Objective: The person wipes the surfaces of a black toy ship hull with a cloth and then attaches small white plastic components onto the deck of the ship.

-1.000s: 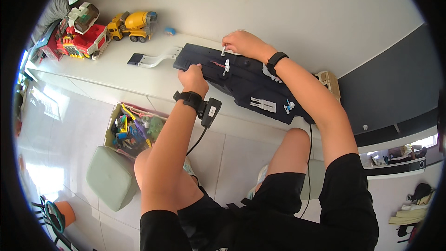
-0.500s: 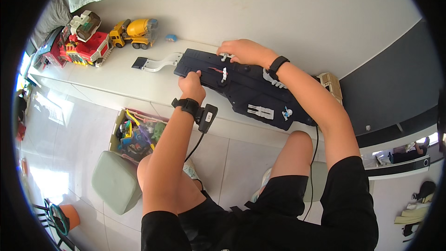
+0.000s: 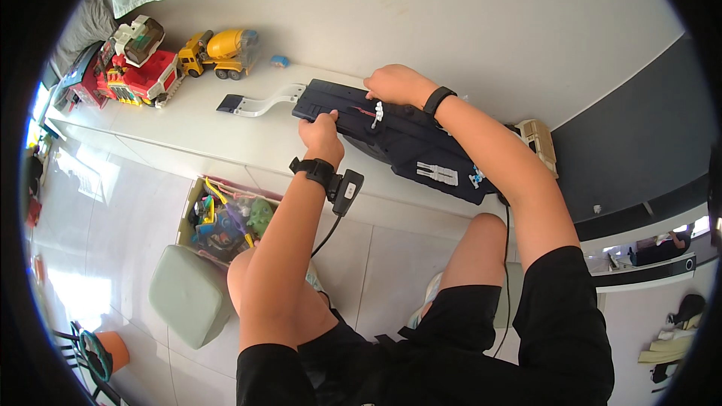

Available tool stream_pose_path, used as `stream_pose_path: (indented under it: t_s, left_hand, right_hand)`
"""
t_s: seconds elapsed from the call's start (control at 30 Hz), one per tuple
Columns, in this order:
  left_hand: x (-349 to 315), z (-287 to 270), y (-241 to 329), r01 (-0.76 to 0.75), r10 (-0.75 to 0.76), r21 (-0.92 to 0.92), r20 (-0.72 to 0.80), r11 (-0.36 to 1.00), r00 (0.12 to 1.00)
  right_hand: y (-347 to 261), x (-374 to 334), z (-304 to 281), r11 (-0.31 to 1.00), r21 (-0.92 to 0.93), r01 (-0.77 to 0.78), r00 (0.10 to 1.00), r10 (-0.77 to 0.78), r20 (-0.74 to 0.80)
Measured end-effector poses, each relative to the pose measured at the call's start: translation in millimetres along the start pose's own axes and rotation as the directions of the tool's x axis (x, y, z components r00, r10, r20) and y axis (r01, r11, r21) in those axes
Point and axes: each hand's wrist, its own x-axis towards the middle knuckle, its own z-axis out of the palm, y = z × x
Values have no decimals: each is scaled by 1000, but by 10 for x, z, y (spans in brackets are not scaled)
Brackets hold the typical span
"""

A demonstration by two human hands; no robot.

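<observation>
A long, dark navy plastic toy [image 3: 353,128], its exact kind unclear, lies on the white ledge with small white pieces on its top. My left hand [image 3: 321,135] grips its near edge by the left end, thumb on top. At the far edge my right hand [image 3: 398,85] is closed, fingertips curled down onto the toy; whatever they pinch is hidden. Close to it stands a small white figure [image 3: 378,113]. A white ladder-like piece [image 3: 437,174] and a blue-and-white figure [image 3: 477,177] sit towards the right. From the left end sticks out a curved white arm [image 3: 267,101] with a dark tip.
On the white ledge [image 3: 188,124] stand a red toy vehicle [image 3: 147,79], a yellow toy cement mixer [image 3: 218,49] and a small blue block [image 3: 279,62]. Below are a toy box [image 3: 186,214] and a green-grey stool [image 3: 188,297]. A beige toy [image 3: 538,143] sits far right.
The navy toy has shifted slightly to the right, with both hands. My right hand's fingers are curled tighter, and the white piece seen at them before is out of sight.
</observation>
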Motion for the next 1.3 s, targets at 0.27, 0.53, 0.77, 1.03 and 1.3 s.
stream_pose_path:
  t_s: [0.27,0.53,0.77,1.03,1.3]
  left_hand:
    - [52,112,-210,-13,28,-191,73,981,997]
    - [212,-38,-163,-21,24,-91,31,996,999]
    - [164,19,-206,-37,43,-120,47,992,998]
    - [218,-44,-333,-55,61,-62,94,997,994]
    - [55,1,-212,-51,55,-104,38,993,998]
  right_hand:
    - [-24,195,-211,756,234,-612,702,383,600]
    - [103,-81,-243,955,187,232,971,-237,5]
    - [143,-146,-42,953,-85,289,949,-297,-102]
    - [-46,20,240,995,-13,-101,992,100,-83]
    - [48,198,-46,879,268,-394,889,290,354]
